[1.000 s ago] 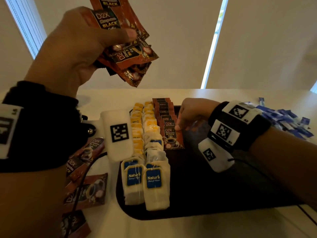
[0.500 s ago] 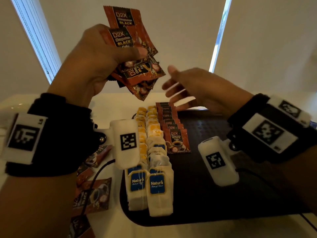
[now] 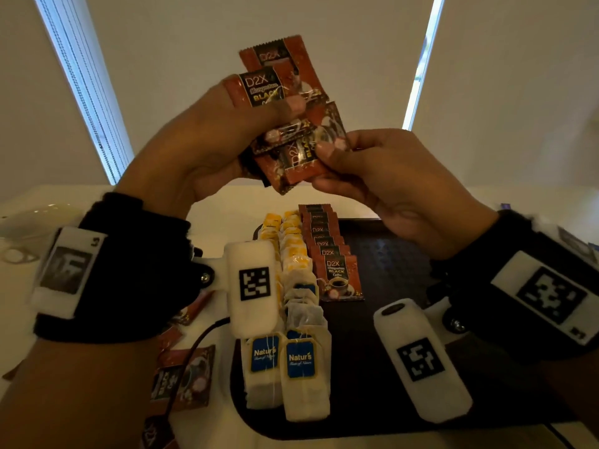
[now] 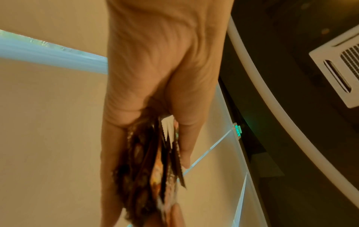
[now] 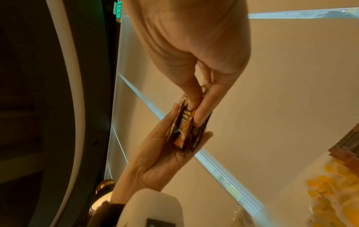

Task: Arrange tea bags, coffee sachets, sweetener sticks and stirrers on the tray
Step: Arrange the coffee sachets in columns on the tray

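Observation:
My left hand (image 3: 207, 147) is raised above the table and grips a fan of several red-brown coffee sachets (image 3: 285, 92), seen edge-on as coffee sachets (image 4: 155, 165) in the left wrist view. My right hand (image 3: 372, 176) pinches the lowest sachet (image 3: 301, 163) of that fan between thumb and fingers; the right wrist view shows the pinched sachet (image 5: 184, 122). Below, the black tray (image 3: 405, 319) holds two rows of tea bags (image 3: 298, 319) and a row of coffee sachets (image 3: 327, 251) beside them.
Loose coffee sachets (image 3: 184, 377) lie on the white table (image 3: 220, 215) left of the tray. Blue packets (image 3: 580, 244) show at the right edge, partly hidden by my right wrist. The right half of the tray is bare.
My right hand rose from the sachet row on the tray up to the fan in my left hand and took hold of its lowest sachet. The left hand came slightly lower and nearer.

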A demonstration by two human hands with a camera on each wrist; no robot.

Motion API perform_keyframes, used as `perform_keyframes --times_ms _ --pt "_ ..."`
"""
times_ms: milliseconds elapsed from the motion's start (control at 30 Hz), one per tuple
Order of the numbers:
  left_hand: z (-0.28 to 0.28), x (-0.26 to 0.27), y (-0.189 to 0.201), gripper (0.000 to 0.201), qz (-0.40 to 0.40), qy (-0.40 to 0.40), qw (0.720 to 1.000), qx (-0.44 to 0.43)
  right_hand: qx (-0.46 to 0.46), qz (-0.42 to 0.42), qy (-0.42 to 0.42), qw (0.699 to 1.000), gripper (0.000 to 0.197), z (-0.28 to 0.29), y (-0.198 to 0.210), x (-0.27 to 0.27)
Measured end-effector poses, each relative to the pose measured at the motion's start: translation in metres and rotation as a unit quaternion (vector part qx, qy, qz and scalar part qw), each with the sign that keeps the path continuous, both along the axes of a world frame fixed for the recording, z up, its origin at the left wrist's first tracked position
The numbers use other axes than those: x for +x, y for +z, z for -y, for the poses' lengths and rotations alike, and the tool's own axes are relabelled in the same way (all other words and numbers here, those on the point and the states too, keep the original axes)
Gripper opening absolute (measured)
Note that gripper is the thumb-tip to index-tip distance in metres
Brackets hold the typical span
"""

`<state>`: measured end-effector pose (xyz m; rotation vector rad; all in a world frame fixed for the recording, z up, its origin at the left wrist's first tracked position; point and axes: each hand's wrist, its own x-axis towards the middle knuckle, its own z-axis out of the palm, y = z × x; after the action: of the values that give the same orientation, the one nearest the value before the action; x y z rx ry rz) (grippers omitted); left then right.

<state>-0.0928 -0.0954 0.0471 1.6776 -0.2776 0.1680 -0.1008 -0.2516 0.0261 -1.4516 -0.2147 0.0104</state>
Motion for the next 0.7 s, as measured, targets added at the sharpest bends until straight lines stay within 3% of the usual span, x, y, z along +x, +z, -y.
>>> perform_keyframes --times_ms 200,700 --pt "-0.001 -0.001 -0.001 0.025 -0.009 -0.007 1.000 -0.009 0.040 -0.011 -0.016 0.999 0.030 0.002 0.002 -0.003" --pt "0.000 0.008 -0.003 0.035 -0.020 0.039 0.997 -0.061 -0.086 0.003 -0.018 0.996 0.024 0.013 0.008 0.001"
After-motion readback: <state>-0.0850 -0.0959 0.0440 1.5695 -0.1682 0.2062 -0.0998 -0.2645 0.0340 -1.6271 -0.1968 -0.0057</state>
